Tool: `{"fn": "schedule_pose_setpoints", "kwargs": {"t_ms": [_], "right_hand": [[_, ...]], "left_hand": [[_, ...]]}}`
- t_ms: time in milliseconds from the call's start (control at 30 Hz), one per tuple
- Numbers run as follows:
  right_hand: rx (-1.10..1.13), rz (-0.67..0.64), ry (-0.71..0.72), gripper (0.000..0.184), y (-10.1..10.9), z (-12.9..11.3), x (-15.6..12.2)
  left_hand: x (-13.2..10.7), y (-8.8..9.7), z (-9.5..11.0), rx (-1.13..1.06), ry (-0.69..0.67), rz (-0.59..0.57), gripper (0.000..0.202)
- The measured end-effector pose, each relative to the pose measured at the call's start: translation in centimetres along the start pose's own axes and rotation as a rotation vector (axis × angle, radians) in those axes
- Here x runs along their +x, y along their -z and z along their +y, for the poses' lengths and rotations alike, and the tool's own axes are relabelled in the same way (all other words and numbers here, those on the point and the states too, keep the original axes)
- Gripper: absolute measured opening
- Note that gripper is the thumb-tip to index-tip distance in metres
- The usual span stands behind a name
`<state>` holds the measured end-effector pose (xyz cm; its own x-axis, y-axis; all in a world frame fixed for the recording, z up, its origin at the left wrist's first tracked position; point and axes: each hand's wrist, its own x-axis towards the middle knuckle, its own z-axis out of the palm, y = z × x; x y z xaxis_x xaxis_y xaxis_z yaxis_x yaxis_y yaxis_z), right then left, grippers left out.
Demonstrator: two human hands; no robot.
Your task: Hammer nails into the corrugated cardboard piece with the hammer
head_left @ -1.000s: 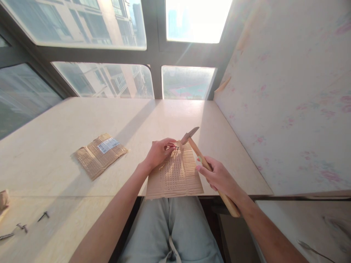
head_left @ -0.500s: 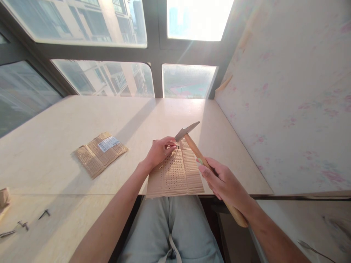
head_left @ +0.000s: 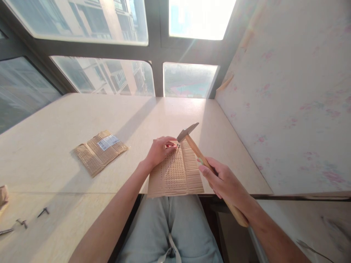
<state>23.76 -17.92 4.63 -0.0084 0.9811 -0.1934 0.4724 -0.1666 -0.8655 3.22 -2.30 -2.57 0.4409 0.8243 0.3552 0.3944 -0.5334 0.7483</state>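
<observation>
A flat piece of brown cardboard (head_left: 175, 175) with rows of small punched holes lies at the table's front edge before me. My left hand (head_left: 161, 149) rests over its far part, thumb and forefinger pinched on a small dark nail (head_left: 178, 146) at the cardboard's surface. Wrapped round the wooden handle of a hammer (head_left: 194, 146) is my right hand (head_left: 219, 177). The hammer's metal head hangs just above and beside the nail, close to my left fingertips. Its pointed end faces away to the right.
A second perforated cardboard piece (head_left: 101, 151) with a white label lies to the left. Several loose nails (head_left: 23, 223) are at the lower left, near a brown paper edge (head_left: 3, 199). A wall (head_left: 287, 109) bounds the right side; windows (head_left: 189, 80) stand behind.
The hammer head has shifted very slightly to the right. My left hand keeps its pinch at the same spot, and the view has tilted a little.
</observation>
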Motion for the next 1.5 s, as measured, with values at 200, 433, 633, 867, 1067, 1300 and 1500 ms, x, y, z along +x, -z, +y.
{"fn": "schedule_pose_setpoints", "kwargs": {"t_ms": [200,433,633,867,1067,1300,1500], "right_hand": [[-0.001,-0.024,-0.023,0.028,-0.2,0.2,0.2],[-0.067,0.022,0.070,0.026,-0.4,0.2,0.1],[-0.201,0.018,0.057,0.024,-0.4,0.3,0.6],[-0.143,0.058,0.088,0.024,0.0,0.3,0.6],[-0.225,-0.016,0.051,0.023,-0.2,0.1,0.8],[-0.193,0.020,0.103,0.024,-0.2,0.3,0.7],[-0.238,-0.024,0.065,0.021,-0.3,0.2,1.2]], "left_hand": [[0.0,0.0,0.1,-0.030,0.016,-0.028,0.018],[-0.1,0.1,0.4,-0.013,0.043,-0.031,0.021],[0.0,0.4,0.9,0.018,0.070,-0.073,0.028],[-0.1,0.5,1.2,0.025,0.089,-0.080,0.028],[0.0,0.5,1.0,0.028,0.073,-0.102,0.030],[0.0,0.5,1.1,0.001,0.056,-0.075,0.028],[0.0,0.6,1.1,0.023,0.051,-0.074,0.038]]}}
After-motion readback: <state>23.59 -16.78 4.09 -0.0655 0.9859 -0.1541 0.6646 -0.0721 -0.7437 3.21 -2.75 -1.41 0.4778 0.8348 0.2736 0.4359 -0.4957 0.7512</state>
